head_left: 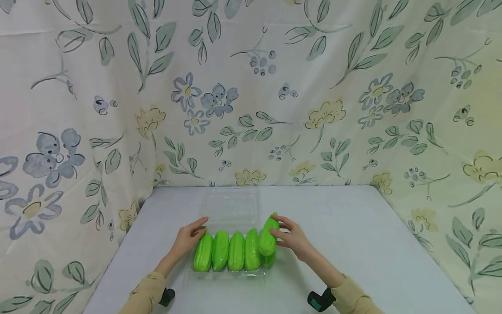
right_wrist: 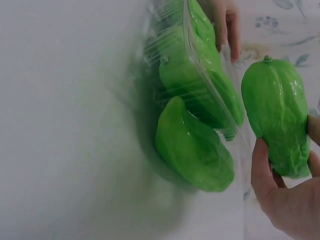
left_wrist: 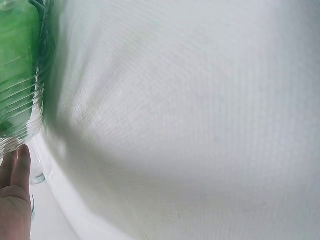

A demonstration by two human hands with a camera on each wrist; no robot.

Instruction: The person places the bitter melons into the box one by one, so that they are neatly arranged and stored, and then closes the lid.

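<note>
head view: one clear box [head_left: 251, 274], on a pale surface [head_left: 333, 218]; four green fruits [head_left: 236, 252] inside, lengthwise and side by side, presumably the way they fit best. lid [head_left: 231, 207] laid back behind, leaving the top open. left hand [head_left: 186, 240] at the box's left end, fingers extended, grip holding nothing visible; probably there to steady the box. right hand [head_left: 293, 239], grip closed about one held fruit [head_left: 268, 240], at the box's right end. one loose fruit [head_left: 270, 261], mostly hidden behind the held one.

left wrist view: box and contents cut off at the left edge; fingertips at the ribbed plastic, seemingly touching; how firmly, cannot tell.

right wrist view: held fruit between thumb and fingers, raised off the surface, perhaps gripped near one end to leave the rest free; hand cut off at the right edge. loose fruit just outside the box wall, on the surface. left hand beyond, partly hidden.
</note>
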